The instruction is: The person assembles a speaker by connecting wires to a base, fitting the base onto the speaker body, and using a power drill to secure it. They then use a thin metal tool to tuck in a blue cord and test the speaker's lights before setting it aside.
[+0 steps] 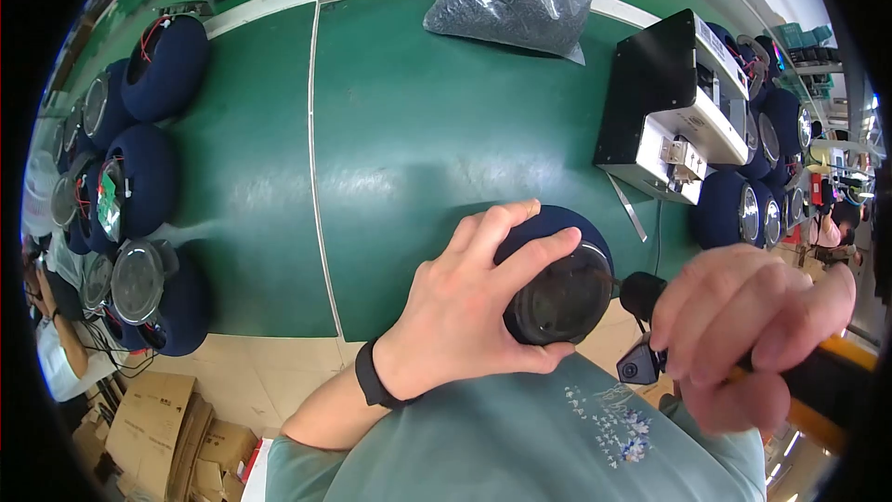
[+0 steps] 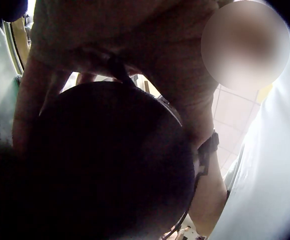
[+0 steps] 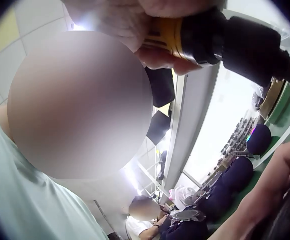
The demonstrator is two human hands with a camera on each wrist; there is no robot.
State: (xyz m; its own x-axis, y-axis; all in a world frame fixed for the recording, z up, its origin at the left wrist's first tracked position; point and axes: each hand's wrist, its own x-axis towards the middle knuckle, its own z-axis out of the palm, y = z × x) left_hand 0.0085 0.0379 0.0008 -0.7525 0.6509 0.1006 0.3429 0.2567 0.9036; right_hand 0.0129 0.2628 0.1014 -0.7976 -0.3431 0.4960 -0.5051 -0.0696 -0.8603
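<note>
My left hand grips a dark blue round fabric-covered device at the near edge of the bench, with fingers and thumb spread around it. A smoky, see-through disc on its end faces me. In the left wrist view the device is a dark silhouette below the palm. My right hand holds a yellow and black power screwdriver, its tip pointing left at the disc's edge. The right wrist view shows the screwdriver's black nose beyond the curled fingers.
Similar blue devices line the bench's left side, and more stand on the right. A black and silver machine sits at the right, beside a thin metal strip. At the back lies a plastic bag of dark small pieces.
</note>
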